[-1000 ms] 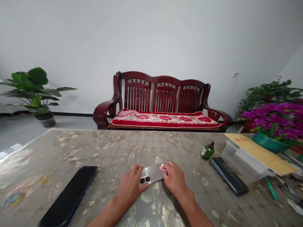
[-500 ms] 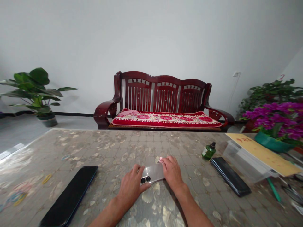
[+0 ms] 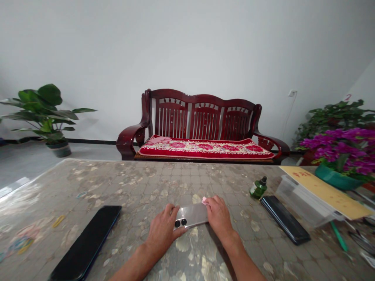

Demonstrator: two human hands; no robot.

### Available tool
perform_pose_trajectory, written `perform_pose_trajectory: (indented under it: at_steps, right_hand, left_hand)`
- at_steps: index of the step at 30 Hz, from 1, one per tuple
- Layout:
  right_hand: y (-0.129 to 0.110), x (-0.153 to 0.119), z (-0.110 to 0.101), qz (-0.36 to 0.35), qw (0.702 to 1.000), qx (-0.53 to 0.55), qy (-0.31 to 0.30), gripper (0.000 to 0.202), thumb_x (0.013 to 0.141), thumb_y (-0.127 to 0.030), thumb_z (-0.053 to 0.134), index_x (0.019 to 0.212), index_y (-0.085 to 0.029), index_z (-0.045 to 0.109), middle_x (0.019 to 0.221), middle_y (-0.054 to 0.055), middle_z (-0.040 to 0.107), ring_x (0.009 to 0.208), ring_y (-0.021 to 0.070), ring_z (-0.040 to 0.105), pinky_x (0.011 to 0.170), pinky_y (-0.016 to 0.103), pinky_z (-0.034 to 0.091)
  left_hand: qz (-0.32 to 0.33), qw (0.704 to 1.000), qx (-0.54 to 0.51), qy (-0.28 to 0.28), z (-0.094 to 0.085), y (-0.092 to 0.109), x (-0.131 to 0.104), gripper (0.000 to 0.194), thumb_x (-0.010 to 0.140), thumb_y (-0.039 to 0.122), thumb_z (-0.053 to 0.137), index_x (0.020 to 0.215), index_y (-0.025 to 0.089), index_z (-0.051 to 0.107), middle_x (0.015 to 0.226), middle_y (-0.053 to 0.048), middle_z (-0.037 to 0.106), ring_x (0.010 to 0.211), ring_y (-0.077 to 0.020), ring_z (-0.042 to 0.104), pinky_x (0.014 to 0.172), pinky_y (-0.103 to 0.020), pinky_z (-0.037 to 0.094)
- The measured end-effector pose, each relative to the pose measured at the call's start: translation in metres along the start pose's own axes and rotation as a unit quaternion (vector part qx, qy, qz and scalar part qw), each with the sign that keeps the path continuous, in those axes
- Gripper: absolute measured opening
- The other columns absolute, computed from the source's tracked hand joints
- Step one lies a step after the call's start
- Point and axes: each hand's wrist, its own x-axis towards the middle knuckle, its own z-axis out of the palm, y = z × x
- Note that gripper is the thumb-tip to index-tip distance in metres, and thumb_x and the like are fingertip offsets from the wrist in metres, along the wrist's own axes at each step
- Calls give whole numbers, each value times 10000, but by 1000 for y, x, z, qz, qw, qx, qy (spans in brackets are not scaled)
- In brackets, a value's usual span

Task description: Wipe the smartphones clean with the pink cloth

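A silvery phone (image 3: 193,214) lies back side up near the table's front, its two round black camera lenses toward the left. My left hand (image 3: 163,224) is closed on its left end, fingers along the far edge and thumb along the near edge. At the other end, my right hand (image 3: 219,216) is closed on a small pink cloth (image 3: 204,200), which pokes out past the fingertips. That hand covers the phone's right end, so what lies under it is hidden. Most of the cloth is hidden too.
A large black phone or tablet (image 3: 88,240) lies on the patterned tablecloth (image 3: 140,183) at left, beside coloured rubber bands (image 3: 23,244). At right are a green bottle (image 3: 259,188), a black wallet-like case (image 3: 284,219), a clear plastic box (image 3: 304,203) and a green pen (image 3: 339,236).
My right hand has slid a little to the right along the phone with the pink cloth, baring more of the silvery back. My left hand has stayed in place.
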Motion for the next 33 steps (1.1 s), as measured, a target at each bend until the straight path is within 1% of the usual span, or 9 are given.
perform_pose_trajectory:
  at_steps: [2,5,10,15,17,23,25,28,33]
  right_hand:
    - [0,0,0,0,1000,-2,1,239,934,-123,502,941,-212,724,949,68,671,946,214,584,840,285,414]
    - [-8,-5,1,-10,1000,-3,-7,249,930,-119,495,930,-218,724,942,63,668,940,213,583,835,288,416]
    - [-21,-13,3,-66,997,33,-22,284,931,-98,486,929,-260,719,935,20,667,943,193,581,838,274,406]
    - [-16,-3,4,-21,1000,-13,-11,254,945,-124,499,936,-245,722,938,36,663,929,199,574,824,280,403]
    - [-17,-1,4,-15,1000,-24,-10,248,947,-123,500,928,-236,719,943,44,662,929,202,571,827,282,401]
    - [-34,-9,7,-75,996,30,-22,271,930,-92,490,924,-250,709,939,25,658,936,188,572,837,275,408]
    - [-36,-11,6,-87,995,45,-28,273,925,-94,488,929,-254,709,941,18,658,943,185,573,844,275,412]
    - [-30,-9,6,-75,996,35,-24,266,922,-104,497,937,-258,713,945,22,660,941,185,573,843,276,414]
    - [-11,-4,5,-26,1000,-7,-4,244,942,-137,505,940,-254,719,949,43,661,929,205,567,823,284,404]
  left_hand:
    - [1,1000,0,-2,0,0,0,491,866,349,667,1316,241,505,1247,-77,561,1079,-253,631,879,-333,490]
    - [5,1000,-1,1,1,0,1,485,868,351,656,1315,238,506,1243,-75,560,1066,-253,634,874,-340,493]
    - [8,1000,0,9,4,-2,1,468,877,361,637,1310,236,509,1235,-78,559,1057,-253,633,865,-339,493]
    - [9,1000,-3,9,5,-3,1,478,880,360,632,1325,252,492,1240,-69,561,1048,-237,633,875,-329,488]
    - [9,1000,-2,5,4,-2,1,475,879,360,632,1320,246,495,1238,-70,562,1054,-240,629,878,-335,487]
    - [3,1000,1,3,1,0,1,459,879,351,635,1307,251,506,1250,-78,564,1051,-247,637,867,-330,487]
    - [5,1000,2,5,0,0,1,474,878,354,642,1317,247,500,1247,-79,564,1046,-249,640,867,-330,489]
    - [6,1000,3,6,1,0,0,487,877,358,650,1324,242,497,1238,-77,563,1049,-254,638,872,-337,490]
    - [2,1000,-3,7,2,-1,0,470,874,348,634,1315,253,501,1234,-67,564,1048,-246,636,870,-336,488]
